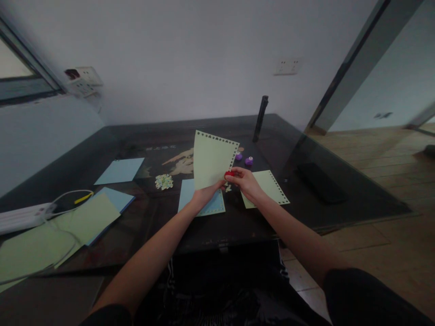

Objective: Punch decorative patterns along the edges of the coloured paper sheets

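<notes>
**Green sheet held upright over the counter**

The left hand [204, 194] grips the bottom edge of a green sheet [212, 158], standing it above the dark counter [142, 217]. The right hand [245, 181] pinches a small red punch [229, 174] at the sheet's lower right corner. Two purple punches [244, 159] sit just behind.

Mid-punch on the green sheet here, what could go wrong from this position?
1. The green sheet is held upright by its lower edge in the left hand; it may flex, so the red punch in the right hand could land off the row of border holes.
2. The right forearm hangs over the punched sheet on the glass table and might drag it.
3. The confetti pile could scatter if brushed.
</notes>
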The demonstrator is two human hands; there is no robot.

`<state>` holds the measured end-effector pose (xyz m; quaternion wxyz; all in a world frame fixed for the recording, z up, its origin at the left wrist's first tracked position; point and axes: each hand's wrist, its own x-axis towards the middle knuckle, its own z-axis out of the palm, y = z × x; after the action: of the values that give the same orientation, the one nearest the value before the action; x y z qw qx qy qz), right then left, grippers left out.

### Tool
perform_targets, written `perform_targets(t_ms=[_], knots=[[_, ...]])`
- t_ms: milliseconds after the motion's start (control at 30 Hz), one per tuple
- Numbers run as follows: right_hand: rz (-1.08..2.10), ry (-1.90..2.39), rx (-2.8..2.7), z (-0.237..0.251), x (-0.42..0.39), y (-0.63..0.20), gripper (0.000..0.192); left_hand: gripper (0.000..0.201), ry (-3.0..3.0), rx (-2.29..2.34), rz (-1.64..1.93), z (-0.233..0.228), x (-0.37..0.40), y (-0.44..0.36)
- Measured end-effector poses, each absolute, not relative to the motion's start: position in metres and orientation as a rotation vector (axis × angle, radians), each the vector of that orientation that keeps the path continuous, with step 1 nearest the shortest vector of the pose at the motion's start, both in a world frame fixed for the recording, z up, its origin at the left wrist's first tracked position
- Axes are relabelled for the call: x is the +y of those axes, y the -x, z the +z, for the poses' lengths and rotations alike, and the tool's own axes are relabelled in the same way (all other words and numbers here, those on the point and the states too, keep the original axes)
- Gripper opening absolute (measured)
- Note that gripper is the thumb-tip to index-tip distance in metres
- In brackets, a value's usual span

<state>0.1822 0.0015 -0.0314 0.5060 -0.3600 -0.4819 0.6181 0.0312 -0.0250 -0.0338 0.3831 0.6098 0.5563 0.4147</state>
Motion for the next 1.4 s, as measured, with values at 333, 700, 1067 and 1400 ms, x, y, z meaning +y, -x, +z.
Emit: perform_targets(t_ms=[333, 700, 1067, 1400], knots=[[1.458, 0.848, -1.185, -0.035, 0.007, -0.185, 0.035, 0.024, -1.786, 1.516, 1.021, -0.033, -0.028, -0.033], [1.445, 0.845, -1.208, -0.034, 0.008, -0.188, 0.033, 0.028, -1.848, 1.619, 1.002, -0.037, -0.028, -0.034], [1.486, 0.886, -1.252, -0.027, 0.003, -0.189, 0.033, 0.027, -1.734, 1.656, 0.996, -0.022, -0.032, -0.034], [1.546, 0.957, -1.279, -0.022, 0.003, -0.199, 0.026, 0.032, -1.640, 1.668, 1.064, -0.016, -0.031, -0.030]])
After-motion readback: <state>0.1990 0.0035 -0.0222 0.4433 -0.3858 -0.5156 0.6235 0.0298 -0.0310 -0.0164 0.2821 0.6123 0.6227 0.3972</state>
